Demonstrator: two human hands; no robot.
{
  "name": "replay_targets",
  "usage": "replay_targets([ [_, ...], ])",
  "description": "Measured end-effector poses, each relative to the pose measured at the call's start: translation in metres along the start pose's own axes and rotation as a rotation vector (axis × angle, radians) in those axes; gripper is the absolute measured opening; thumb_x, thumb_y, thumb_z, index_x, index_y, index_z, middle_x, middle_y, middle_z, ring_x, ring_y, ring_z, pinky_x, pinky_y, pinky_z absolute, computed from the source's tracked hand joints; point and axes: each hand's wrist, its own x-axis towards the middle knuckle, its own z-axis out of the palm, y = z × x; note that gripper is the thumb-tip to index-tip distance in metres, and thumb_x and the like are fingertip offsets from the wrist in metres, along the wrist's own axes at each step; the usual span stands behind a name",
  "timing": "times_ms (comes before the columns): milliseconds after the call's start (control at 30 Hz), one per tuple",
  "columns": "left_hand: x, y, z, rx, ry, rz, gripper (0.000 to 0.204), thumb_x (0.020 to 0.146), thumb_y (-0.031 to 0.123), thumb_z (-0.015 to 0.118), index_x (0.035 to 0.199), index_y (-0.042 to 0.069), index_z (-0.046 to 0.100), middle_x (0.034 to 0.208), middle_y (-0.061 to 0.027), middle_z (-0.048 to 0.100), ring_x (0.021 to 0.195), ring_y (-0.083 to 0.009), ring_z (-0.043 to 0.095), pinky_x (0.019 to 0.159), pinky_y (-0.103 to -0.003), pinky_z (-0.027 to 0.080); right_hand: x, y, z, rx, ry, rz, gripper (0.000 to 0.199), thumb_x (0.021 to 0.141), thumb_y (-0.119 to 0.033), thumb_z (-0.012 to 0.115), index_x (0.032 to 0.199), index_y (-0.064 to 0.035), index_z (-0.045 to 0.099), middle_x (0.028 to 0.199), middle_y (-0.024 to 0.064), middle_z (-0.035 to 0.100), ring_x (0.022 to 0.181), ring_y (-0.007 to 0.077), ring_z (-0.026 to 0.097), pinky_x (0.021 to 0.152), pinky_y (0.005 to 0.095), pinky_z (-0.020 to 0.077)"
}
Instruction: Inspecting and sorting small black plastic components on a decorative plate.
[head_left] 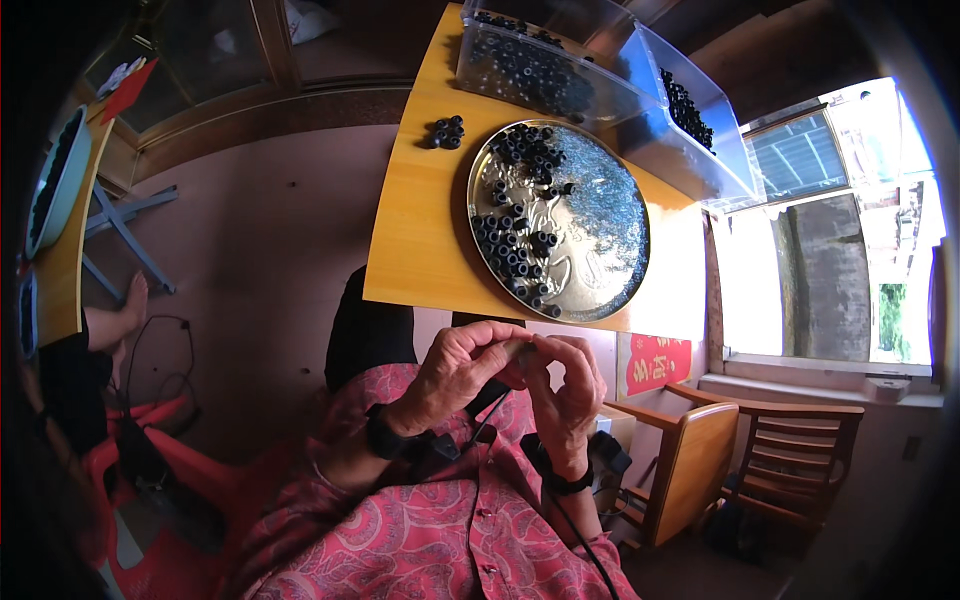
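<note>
A small room with a pinkish floor and a bright window at three o'clock holds a yellow wooden counter [420,230], seen from above by a seated person in a red patterned shirt. On the counter lies a round embossed metal tray [610,225] strewn with small black ring-shaped parts [512,250], thickest along its nine-o'clock side and near twelve o'clock. Beyond it, at twelve to one o'clock, stand two clear plastic bins [640,80] loaded with the same black parts, and a little cluster of rings [447,132] sits apart on the bare wood at eleven o'clock of the tray.

Below the counter's near edge, both hands meet over the lap. The left hand [455,370] curls its fingers round a small pale piece [517,349], and the right hand [570,385] closes on it from the other side, so each grip is pressed together, pinching that piece between fingertips. What the piece is stays too small to tell.

The step in hand looks like fitting or working one part at the fingertips, away from the tray. The next move would seem to call for a steady pinch and fine alignment, then a reach forward to the tray at twelve o'clock.

A wooden chair [780,460] stands at four o'clock, a second person's bare foot [133,300] at nine o'clock.
</note>
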Motion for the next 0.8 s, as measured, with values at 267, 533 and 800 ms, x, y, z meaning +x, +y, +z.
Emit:
replay_targets([
  [267, -0.002, -0.002, 0.000, 0.032, 0.007, 0.000, 0.022, 0.097, 0.012, 0.055, 0.112, -0.002, 0.062, 0.090, -0.0061, 0.068, 0.077, -0.0110, 0.067, 0.072, -0.023, 0.056, -0.002, 0.001, 0.000, -0.041, 0.010, -0.016, 0.027, 0.078, 0.006, 0.068, 0.103, -0.0042, 0.067, 0.089, 0.0097, 0.062, 0.072, 0.0180, 0.064, 0.063, 0.0286, 0.0506],
  [533, -0.001, -0.007, -0.002, 0.065, 0.052, 0.046, 0.021, 0.096, 0.010, 0.056, 0.111, -0.003, 0.062, 0.091, -0.0063, 0.068, 0.078, -0.0124, 0.068, 0.073, -0.024, 0.056, -0.008, -0.001, 0.010, -0.159, 0.039, -0.053, 0.028, 0.080, 0.005, 0.067, 0.106, -0.0070, 0.069, 0.089, 0.0102, 0.064, 0.075, 0.0213, 0.065, 0.063, 0.0297, 0.0516],
  [800, -0.004, -0.002, -0.005, 0.046, 0.037, -0.009, 0.024, 0.096, 0.011, 0.055, 0.114, -0.004, 0.061, 0.091, -0.0077, 0.068, 0.080, -0.0148, 0.068, 0.074, -0.025, 0.056, -0.010, 0.013, 0.009, -0.169, 0.032, -0.053, 0.028, 0.079, 0.003, 0.069, 0.105, -0.0058, 0.068, 0.089, 0.0097, 0.063, 0.075, 0.0204, 0.065, 0.063, 0.0292, 0.0514],
])
